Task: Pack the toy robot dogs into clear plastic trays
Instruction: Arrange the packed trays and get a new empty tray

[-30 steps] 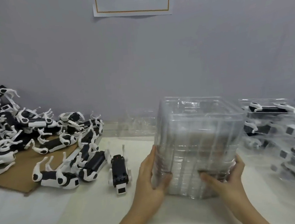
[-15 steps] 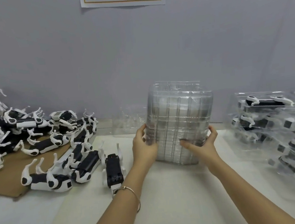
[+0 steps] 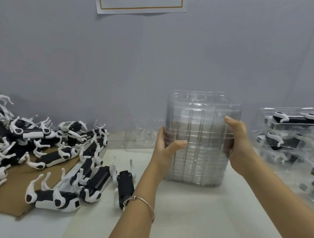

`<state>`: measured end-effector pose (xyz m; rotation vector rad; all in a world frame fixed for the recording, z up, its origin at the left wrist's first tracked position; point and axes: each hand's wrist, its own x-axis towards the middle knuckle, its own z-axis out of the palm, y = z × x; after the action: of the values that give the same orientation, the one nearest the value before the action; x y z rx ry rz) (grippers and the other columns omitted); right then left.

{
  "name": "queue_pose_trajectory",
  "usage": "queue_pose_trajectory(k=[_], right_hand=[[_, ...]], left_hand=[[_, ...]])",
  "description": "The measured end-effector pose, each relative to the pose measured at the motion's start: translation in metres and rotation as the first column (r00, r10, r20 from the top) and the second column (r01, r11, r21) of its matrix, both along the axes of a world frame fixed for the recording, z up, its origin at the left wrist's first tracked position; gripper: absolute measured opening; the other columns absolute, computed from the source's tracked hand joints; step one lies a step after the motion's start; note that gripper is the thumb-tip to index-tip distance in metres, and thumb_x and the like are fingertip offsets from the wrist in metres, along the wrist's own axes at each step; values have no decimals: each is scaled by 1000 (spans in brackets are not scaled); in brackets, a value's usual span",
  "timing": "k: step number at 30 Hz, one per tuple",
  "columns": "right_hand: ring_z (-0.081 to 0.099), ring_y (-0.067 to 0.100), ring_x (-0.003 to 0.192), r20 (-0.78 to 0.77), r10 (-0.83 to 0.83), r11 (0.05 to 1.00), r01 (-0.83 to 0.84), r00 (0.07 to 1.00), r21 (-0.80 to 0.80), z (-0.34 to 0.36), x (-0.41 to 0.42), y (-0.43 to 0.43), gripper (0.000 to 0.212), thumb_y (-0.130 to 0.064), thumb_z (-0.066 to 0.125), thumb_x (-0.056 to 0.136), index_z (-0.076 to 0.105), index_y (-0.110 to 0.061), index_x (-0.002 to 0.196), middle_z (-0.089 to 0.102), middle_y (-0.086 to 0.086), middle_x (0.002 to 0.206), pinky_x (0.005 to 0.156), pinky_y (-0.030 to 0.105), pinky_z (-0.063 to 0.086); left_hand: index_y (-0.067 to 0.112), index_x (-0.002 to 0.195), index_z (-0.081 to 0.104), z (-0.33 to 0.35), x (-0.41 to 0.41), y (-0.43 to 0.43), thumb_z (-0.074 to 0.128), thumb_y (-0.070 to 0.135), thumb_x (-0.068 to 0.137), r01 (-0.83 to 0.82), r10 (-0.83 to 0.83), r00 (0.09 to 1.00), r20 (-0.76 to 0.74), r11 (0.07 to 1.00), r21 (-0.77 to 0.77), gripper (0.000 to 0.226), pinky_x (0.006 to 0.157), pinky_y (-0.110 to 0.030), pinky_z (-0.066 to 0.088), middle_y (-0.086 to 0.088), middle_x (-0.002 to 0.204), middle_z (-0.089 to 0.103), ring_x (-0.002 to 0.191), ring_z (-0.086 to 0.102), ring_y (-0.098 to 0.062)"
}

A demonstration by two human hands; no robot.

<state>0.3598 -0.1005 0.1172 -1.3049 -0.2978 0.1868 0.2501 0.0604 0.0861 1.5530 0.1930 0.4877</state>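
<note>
the tray stack (image 3: pixel 202 126) has been slid farther back and is gripped on both sides by the left hand (image 3: pixel 164 146) and right hand (image 3: pixel 237 138), likely to free one tray.

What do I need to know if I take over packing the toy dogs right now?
Left hand and right hand each grip a side of the stack of empty trays, upright in the middle of the table.
Loose toy dogs lie piled on the left, partly on cardboard.
Done: filled trays are stacked on the right.
To do: take one tray off the stack, fit a dog in, repeat.
</note>
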Motion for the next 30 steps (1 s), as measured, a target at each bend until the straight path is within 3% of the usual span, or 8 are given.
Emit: queue_pose_trajectory(k=[6,11,14,20,23,25,27,30], right_hand=[[47,9,63,40,-27,999,28,999,-34,14,6,-2,96,-74,64,49,45,-23,128,51,-5,82,54,24,39],[17,11,46,-46,3,995,1,999,98,20,10,-6,75,-83,58,52,43,-26,98,25,-7,52,38,17,20],[23,10,46,-55,-11,992,18,998,124,23,13,-10,65,-84,57,52,54,-33,93,32,-9,53,42,19,21],[69,22,89,-115,48,994,-36,992,99,20,15,-11,82,-81,55,65,61,-25,126,71,-1,101,76,37,57],[66,19,73,-208,44,998,-35,977,48,28,17,-14,69,-74,57,72,62,-20,115,69,-3,85,65,30,54],[68,26,92,-275,100,995,-101,956,8,32,22,-21,68,-67,51,76,60,-17,120,71,4,103,86,46,53],[58,34,109,-332,167,976,-203,929,-79,35,28,-31,74,-66,42,76,59,-13,126,66,11,114,109,64,26],[56,30,89,-341,211,952,-272,916,-142,41,30,-38,68,-62,37,78,62,-9,112,69,8,79,105,63,24]], left_hand=[[28,116,55,15,1,-1,63,62,53,-46,48,998,36,997,-57,72,81,-23,43,16,95,62,82,60,9],[14,126,53,30,-1,-11,58,63,56,-29,31,999,39,998,-58,85,110,-66,21,-4,101,67,97,63,-21],[12,145,40,39,2,-13,57,66,55,-13,13,1000,12,999,-50,107,113,-60,28,-24,140,48,134,41,-42],[16,90,66,39,4,-2,46,87,67,-130,122,990,-76,985,-112,77,70,-22,38,-2,89,66,75,59,-7],[25,133,54,63,10,4,37,91,66,-116,76,966,-249,982,-147,95,102,-44,35,-3,130,63,118,59,-11],[27,150,33,84,14,6,42,89,71,-96,45,948,-316,984,-147,100,109,-52,28,-8,152,41,138,39,-28],[27,139,45,94,18,8,48,81,77,-104,58,939,-339,987,-120,82,83,-36,49,1,143,48,127,51,-27],[18,85,57,95,20,5,58,60,85,-140,89,952,-294,978,-156,42,36,-18,45,9,63,71,54,69,-11]])
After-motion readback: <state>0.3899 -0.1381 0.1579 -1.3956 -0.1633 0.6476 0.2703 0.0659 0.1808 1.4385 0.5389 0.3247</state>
